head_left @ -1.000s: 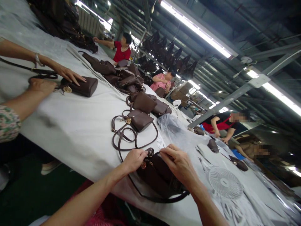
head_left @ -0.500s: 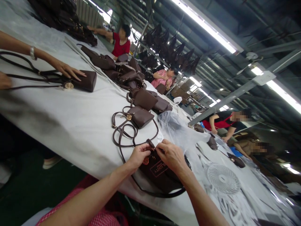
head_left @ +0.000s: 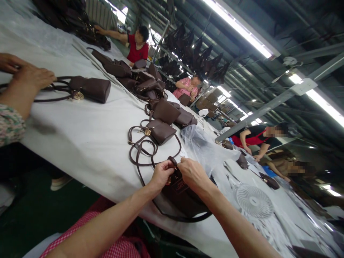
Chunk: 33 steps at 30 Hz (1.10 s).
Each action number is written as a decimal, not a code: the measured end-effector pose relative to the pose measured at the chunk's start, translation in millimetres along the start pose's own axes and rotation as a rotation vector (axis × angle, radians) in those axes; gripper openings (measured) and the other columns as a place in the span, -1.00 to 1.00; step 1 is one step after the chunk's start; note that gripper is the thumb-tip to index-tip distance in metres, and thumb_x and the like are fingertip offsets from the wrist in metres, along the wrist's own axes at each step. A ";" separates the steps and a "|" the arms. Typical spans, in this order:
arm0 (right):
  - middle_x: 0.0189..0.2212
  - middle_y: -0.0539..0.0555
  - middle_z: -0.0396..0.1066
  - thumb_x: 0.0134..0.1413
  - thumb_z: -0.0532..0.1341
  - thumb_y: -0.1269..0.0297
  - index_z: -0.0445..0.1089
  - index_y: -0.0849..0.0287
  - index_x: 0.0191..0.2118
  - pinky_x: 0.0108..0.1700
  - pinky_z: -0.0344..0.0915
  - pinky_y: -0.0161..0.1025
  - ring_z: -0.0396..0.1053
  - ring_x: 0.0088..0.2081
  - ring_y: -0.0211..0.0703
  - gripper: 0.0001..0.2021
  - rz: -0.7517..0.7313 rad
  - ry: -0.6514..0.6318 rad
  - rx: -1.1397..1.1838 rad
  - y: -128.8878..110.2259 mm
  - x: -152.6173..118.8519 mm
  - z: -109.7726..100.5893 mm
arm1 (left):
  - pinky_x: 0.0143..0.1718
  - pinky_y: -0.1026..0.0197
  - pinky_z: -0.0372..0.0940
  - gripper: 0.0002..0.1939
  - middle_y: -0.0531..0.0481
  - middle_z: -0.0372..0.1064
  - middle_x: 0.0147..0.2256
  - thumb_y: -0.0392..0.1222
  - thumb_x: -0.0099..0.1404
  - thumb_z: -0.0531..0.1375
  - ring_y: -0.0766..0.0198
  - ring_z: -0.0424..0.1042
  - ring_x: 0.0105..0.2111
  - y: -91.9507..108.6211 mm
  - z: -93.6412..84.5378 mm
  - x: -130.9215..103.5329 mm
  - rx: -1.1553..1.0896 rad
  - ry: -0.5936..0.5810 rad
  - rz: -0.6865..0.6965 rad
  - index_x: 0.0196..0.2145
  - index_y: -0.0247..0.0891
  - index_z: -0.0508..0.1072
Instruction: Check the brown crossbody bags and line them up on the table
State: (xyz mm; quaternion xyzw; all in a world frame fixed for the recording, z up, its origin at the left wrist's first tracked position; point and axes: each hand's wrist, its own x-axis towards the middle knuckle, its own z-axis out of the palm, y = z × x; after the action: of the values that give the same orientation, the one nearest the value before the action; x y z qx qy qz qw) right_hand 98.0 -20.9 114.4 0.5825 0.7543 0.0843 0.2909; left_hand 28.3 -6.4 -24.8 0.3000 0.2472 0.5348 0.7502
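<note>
Now, hands: the left hand (head_left: 161,174) and the right hand (head_left: 191,173) are both pinching the top of the dark brown bag (head_left: 185,196).
Bag: it is lying at the near edge of the desk (head_left: 88,143).
Behind: another brown bag (head_left: 160,131) is resting with its strap looping.
Far left: a co-worker's hand (head_left: 32,77) is touching a bag's strap.

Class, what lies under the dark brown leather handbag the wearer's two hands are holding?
Under the dark brown leather handbag lies the white cloth-covered table and its looping strap. Anything beneath the bag's middle is hidden.
</note>
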 end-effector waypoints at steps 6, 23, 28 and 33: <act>-0.25 0.13 0.52 0.28 0.07 0.39 0.33 0.15 -0.08 -0.34 0.11 -0.29 0.46 -0.21 -0.10 -0.83 0.080 0.063 0.124 8.9 3.5 3.5 | -0.51 0.33 0.21 -0.91 0.11 0.34 -0.58 -0.24 0.00 0.23 0.35 0.34 -0.56 -9.6 4.4 5.8 0.148 0.040 0.083 -0.45 -0.27 0.45; -0.17 0.05 0.43 0.26 0.09 0.36 0.47 0.08 -0.13 -0.28 0.19 -0.34 0.42 -0.21 -0.21 -0.79 -0.088 0.274 0.386 7.1 7.4 19.8 | -0.32 0.28 0.22 -0.80 0.05 0.42 -0.44 -0.42 0.13 0.10 0.26 0.39 -0.40 60.4 -17.6 -6.1 0.848 -0.080 0.566 -0.40 -0.18 0.45; -0.23 0.06 0.46 0.21 0.13 0.40 0.51 0.14 -0.25 -0.21 0.23 -0.34 0.41 -0.22 -0.22 -0.81 -0.147 0.349 0.511 16.0 13.8 26.8 | -0.35 0.30 0.24 -0.85 0.06 0.42 -0.45 -0.39 0.13 0.12 0.30 0.38 -0.43 55.2 -14.6 -1.9 0.704 -0.072 0.479 -0.38 -0.21 0.44; -0.29 0.08 0.48 0.18 0.14 0.45 0.52 0.19 -0.32 -0.21 0.24 -0.35 0.41 -0.27 -0.24 -0.81 -0.193 0.338 0.582 21.2 18.5 27.6 | -0.35 0.30 0.28 -0.94 0.07 0.37 -0.45 -0.29 0.12 0.19 0.33 0.37 -0.44 43.2 -14.0 5.7 0.437 -0.076 0.328 -0.38 -0.25 0.39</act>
State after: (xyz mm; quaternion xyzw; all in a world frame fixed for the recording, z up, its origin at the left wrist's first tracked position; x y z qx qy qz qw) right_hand 127.6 -3.1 95.4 0.5449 0.8358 -0.0668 -0.0099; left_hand -8.0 12.3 -3.9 0.5107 0.2762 0.5716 0.5798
